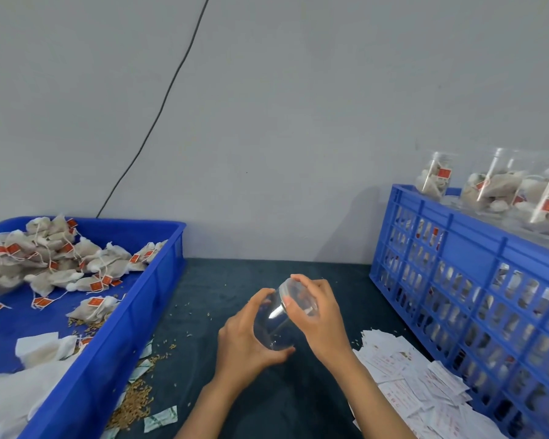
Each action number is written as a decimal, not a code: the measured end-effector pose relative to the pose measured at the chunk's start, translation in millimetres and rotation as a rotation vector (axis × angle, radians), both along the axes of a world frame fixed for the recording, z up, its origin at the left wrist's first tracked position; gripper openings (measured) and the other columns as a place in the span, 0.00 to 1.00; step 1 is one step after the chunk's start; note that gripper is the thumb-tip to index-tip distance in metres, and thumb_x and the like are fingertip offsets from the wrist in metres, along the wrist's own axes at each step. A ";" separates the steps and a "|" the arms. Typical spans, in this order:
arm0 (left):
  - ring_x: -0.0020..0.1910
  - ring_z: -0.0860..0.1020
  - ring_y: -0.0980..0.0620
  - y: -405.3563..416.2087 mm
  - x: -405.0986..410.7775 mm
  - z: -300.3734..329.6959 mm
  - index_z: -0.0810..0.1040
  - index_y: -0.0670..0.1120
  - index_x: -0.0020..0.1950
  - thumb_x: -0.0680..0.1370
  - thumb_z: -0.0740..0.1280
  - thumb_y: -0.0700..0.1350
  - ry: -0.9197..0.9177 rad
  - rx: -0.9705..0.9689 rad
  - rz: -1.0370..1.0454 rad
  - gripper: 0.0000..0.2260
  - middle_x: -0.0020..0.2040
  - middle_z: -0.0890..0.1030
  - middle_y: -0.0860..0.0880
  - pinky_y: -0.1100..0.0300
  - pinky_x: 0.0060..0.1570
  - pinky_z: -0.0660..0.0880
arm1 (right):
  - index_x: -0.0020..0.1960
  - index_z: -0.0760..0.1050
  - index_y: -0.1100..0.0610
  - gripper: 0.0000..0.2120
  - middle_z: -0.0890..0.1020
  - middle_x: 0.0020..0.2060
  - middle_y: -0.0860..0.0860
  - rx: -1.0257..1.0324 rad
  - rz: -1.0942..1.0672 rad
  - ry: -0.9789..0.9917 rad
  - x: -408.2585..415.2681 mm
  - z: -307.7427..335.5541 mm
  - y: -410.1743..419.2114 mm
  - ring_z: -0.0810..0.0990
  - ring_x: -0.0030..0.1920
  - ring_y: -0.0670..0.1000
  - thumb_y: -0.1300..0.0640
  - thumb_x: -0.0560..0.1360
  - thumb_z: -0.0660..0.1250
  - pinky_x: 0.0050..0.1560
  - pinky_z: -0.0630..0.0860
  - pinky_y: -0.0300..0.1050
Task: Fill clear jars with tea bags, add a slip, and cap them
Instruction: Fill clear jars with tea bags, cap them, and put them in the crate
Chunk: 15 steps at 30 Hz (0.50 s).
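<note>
Two hands meet at the centre of our view, both gripping one clear jar (274, 324) that we hold tilted above the dark surface (267, 400). Our left hand (246, 340) wraps its fingers round the jar's body; our right hand (317, 315) curls over the clear lid (298, 296) at the jar's upper end, fingertips on the rim. The jar looks empty: no tea bags or slip show through its wall, so we judge this jar is only at its start, with the lid probably coming off, and filling, slip and capping all left to do.

At nine o'clock sits a shallow blue tray (146, 312) holding a heap of loose tea bags (54, 261) with red tags, plenty still unpacked. At four o'clock a pile of white paper slips (419, 384) lies on the surface. At two to three o'clock stands a tall blue crate (476, 280), and on top rest several filled jars (488, 188), so some of the work is already done. Spilled grain (133, 403) scatters beside the tray.
</note>
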<state>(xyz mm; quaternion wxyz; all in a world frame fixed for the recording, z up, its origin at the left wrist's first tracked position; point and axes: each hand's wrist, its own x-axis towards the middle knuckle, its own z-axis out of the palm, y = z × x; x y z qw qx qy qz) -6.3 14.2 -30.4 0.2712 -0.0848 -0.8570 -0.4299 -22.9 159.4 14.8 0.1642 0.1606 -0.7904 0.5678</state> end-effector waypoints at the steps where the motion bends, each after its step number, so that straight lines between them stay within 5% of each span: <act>1: 0.54 0.75 0.72 -1.6 -0.3 -0.6 0.66 0.71 0.63 0.54 0.77 0.61 -0.005 -0.001 -0.009 0.40 0.54 0.77 0.70 0.73 0.48 0.70 | 0.56 0.73 0.34 0.14 0.72 0.52 0.39 0.011 0.019 0.013 0.6 -0.3 1.9 0.74 0.56 0.36 0.45 0.72 0.70 0.50 0.74 0.31; 7: 0.63 0.75 0.61 -13.2 -0.2 -2.1 0.66 0.65 0.68 0.57 0.83 0.54 -0.114 0.223 -0.311 0.44 0.62 0.78 0.62 0.53 0.63 0.74 | 0.61 0.73 0.36 0.20 0.71 0.55 0.40 0.200 0.205 0.094 0.8 14.0 14.3 0.74 0.59 0.41 0.40 0.69 0.67 0.54 0.72 0.31; 11: 0.62 0.78 0.51 -10.7 -0.1 20.3 0.65 0.65 0.69 0.58 0.81 0.50 -0.038 0.667 -0.364 0.44 0.66 0.75 0.54 0.51 0.60 0.77 | 0.60 0.75 0.41 0.22 0.75 0.56 0.43 -0.084 0.107 0.135 0.6 44.7 6.9 0.75 0.58 0.40 0.40 0.67 0.65 0.58 0.71 0.33; 15: 0.62 0.78 0.42 -10.1 -1.7 57.8 0.68 0.65 0.68 0.63 0.80 0.54 -0.092 0.926 -0.566 0.37 0.68 0.74 0.46 0.44 0.56 0.78 | 0.63 0.73 0.43 0.21 0.74 0.61 0.45 -0.277 0.120 0.056 2.7 69.9 1.3 0.74 0.63 0.44 0.39 0.72 0.66 0.64 0.73 0.53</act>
